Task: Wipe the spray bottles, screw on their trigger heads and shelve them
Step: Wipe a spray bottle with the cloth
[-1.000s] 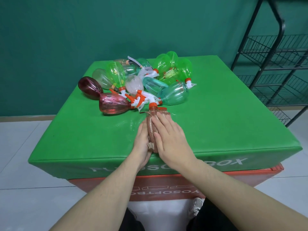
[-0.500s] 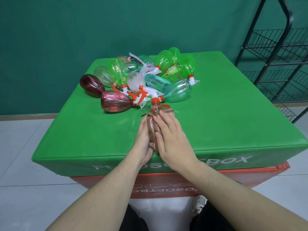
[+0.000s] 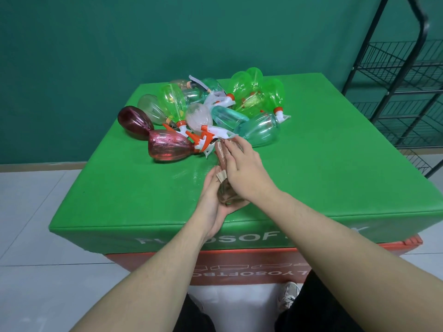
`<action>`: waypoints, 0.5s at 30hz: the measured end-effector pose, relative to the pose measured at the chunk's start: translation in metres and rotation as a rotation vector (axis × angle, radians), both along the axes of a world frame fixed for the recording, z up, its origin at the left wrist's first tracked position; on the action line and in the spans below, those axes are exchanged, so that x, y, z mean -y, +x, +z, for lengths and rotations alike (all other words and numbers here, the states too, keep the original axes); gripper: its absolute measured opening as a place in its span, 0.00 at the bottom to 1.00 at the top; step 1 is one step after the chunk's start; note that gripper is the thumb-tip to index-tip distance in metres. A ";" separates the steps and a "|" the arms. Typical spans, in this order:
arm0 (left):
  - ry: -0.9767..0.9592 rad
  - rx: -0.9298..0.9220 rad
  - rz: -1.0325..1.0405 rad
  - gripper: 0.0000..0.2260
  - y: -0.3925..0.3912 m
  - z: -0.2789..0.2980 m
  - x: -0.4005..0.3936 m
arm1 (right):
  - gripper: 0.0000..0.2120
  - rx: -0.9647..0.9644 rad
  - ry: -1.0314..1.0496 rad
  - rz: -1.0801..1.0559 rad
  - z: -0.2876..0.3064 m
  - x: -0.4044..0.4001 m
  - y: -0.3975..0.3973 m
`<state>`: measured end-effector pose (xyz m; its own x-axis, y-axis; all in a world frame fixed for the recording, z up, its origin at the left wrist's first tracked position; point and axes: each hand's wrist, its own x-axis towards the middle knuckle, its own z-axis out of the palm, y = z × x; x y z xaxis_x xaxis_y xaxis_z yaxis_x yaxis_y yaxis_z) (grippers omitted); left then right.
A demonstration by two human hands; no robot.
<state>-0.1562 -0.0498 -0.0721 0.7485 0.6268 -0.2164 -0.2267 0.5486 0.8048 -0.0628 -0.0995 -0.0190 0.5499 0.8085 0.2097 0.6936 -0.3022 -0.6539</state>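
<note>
Head view looks down on a green padded tabletop (image 3: 311,178) that sits on a red-orange base (image 3: 153,262). Near its front middle the left hand (image 3: 213,202) cradles the bottom end of a clear spray bottle (image 3: 227,195) that lies pointing away from the person, the palm turned up under it and the fingers curled along its left side. The right hand (image 3: 247,171) lies over the top of the bottle and presses a brownish cloth (image 3: 221,155) around its upper part; its fingers bend down over the cloth, so it seems to be gripping cloth and bottle together, though the far side of the grip is hidden. A small tab of the cloth sticks out between the two hands.

Just beyond the hands is a loose heap of spray bottles (image 3: 254,97) lying on their sides: bright green ones at the back, pale teal ones in the middle, two dark red ones (image 3: 167,148) on the left. Several carry white and orange trigger heads (image 3: 206,137), which touch the far end of the cloth. A black wire shelf rack (image 3: 405,75) stands to the right of the tabletop, against a dark green wall (image 3: 96,44).
</note>
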 end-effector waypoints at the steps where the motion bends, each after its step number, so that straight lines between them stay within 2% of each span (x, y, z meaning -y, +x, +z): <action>1: 0.000 0.006 0.003 0.17 -0.001 0.000 0.000 | 0.22 -0.021 0.008 0.003 0.000 -0.001 0.000; 6: 0.016 0.005 0.021 0.17 0.000 -0.001 0.001 | 0.22 -0.026 0.052 0.046 -0.004 0.010 -0.005; 15: -0.023 -0.024 0.083 0.19 0.002 -0.005 0.001 | 0.26 0.342 0.021 0.097 -0.030 0.045 -0.015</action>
<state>-0.1544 -0.0505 -0.0769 0.6890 0.6809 -0.2484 -0.2529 0.5470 0.7980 -0.0777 -0.1442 -0.0489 0.3660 0.8469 0.3857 0.8982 -0.2130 -0.3847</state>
